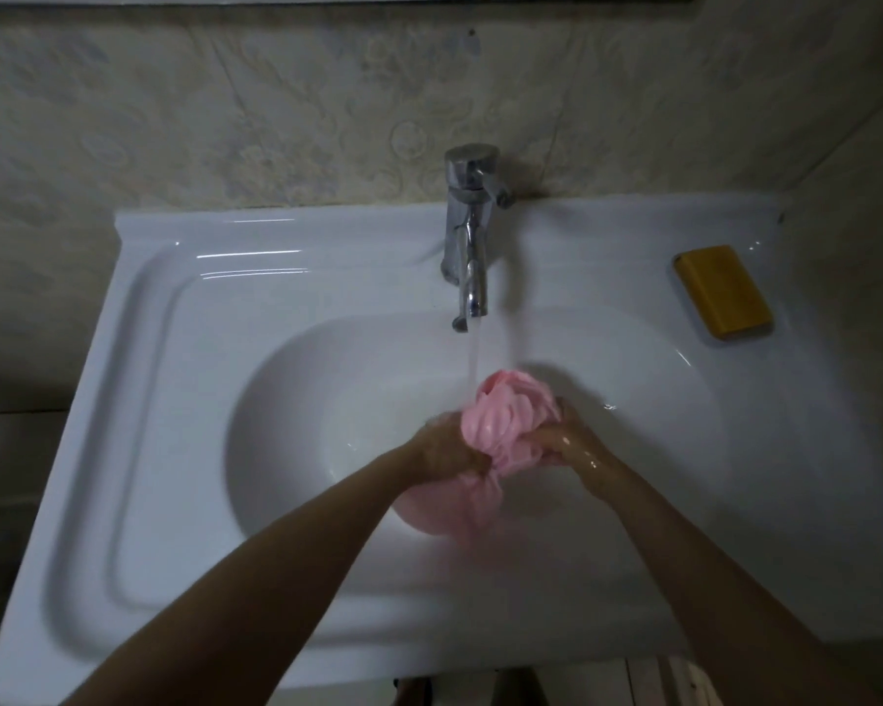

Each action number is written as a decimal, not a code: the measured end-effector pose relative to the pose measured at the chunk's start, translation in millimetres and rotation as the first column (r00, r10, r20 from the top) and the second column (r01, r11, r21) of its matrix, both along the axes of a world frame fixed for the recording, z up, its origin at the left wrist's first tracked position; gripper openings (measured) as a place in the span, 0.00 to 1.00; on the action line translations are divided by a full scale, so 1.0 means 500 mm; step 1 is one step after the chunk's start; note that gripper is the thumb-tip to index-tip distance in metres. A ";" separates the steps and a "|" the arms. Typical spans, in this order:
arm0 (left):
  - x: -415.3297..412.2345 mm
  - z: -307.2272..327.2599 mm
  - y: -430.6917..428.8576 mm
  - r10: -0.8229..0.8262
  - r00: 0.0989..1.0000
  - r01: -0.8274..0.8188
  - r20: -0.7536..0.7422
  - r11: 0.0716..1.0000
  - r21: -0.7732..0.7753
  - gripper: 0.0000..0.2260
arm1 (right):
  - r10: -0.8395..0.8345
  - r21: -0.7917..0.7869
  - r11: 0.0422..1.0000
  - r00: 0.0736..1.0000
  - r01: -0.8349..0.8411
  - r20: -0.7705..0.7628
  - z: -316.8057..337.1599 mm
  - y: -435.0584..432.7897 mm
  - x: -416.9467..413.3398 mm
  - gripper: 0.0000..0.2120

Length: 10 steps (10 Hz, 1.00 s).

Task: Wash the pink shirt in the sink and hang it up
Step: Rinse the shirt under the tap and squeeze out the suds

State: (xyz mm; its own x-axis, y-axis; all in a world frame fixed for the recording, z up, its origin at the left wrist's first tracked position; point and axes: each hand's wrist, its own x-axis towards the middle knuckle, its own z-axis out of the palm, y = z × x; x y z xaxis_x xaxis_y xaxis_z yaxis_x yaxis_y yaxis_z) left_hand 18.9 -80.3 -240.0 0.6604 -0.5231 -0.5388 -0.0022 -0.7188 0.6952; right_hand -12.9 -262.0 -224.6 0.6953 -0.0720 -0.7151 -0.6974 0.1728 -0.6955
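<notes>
The pink shirt is bunched into a wet wad over the bowl of the white sink. My left hand grips its left side and my right hand grips its right side, both closed on the cloth. Part of the shirt hangs below my hands into the bowl. Water runs from the chrome tap straight onto the top of the wad.
A yellow bar of soap lies on the sink's right ledge. A flat drainer area takes up the sink's left side. A patterned tiled wall stands behind the tap.
</notes>
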 end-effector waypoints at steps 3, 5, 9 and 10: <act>0.005 0.044 0.037 -0.106 0.934 0.047 -0.340 0.983 -0.177 0.16 | 0.316 0.290 0.869 0.900 -0.401 0.300 0.026 -0.002 -0.032 0.26; -0.028 0.012 -0.005 0.043 0.996 -0.045 -0.076 0.999 -0.027 0.14 | 0.158 -0.160 0.974 0.987 -0.161 -0.033 0.020 0.070 -0.021 0.11; -0.021 -0.013 0.040 -0.313 0.773 -0.042 0.551 0.842 0.537 0.19 | 0.305 -0.790 0.514 0.932 -0.335 -0.198 -0.048 0.066 0.011 0.27; -0.041 -0.037 0.065 -0.290 0.730 0.003 0.618 0.906 0.423 0.17 | 0.562 -0.966 0.248 0.824 -0.075 0.080 -0.037 0.055 -0.019 0.25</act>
